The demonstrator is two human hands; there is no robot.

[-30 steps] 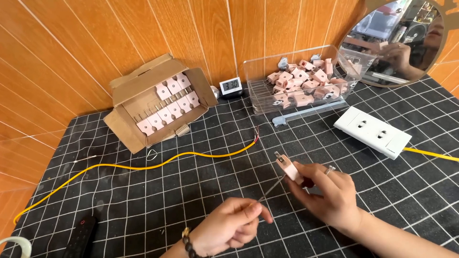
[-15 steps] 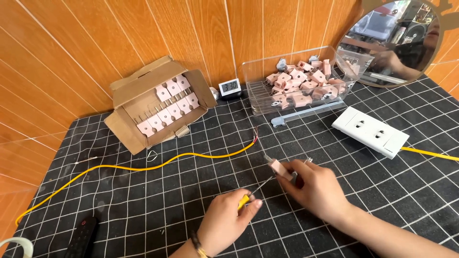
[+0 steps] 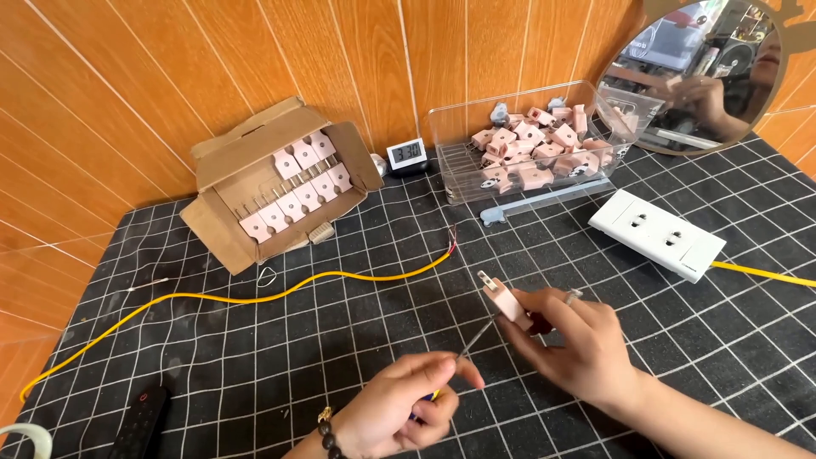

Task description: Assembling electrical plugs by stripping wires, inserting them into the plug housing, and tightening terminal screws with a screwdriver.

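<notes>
My right hand (image 3: 574,344) grips a small pink two-pin plug (image 3: 501,297), pins tilted up and to the left. My left hand (image 3: 398,410) holds a thin screwdriver (image 3: 473,338) whose metal shaft points up toward the plug's underside. Both hands hover over the black gridded mat (image 3: 340,357). A yellow cable (image 3: 280,293) with bared wire ends (image 3: 450,240) lies just beyond the plug.
An open cardboard box (image 3: 276,183) of pink plugs stands at the back left. A clear plastic bin (image 3: 531,140) holds several more plugs. A white socket strip (image 3: 656,234) lies at right, a small digital clock (image 3: 406,154) and a round mirror (image 3: 705,72) behind.
Both hands have shifted left and nearer each other. The screwdriver tip has come up to the plug held in my right hand.
</notes>
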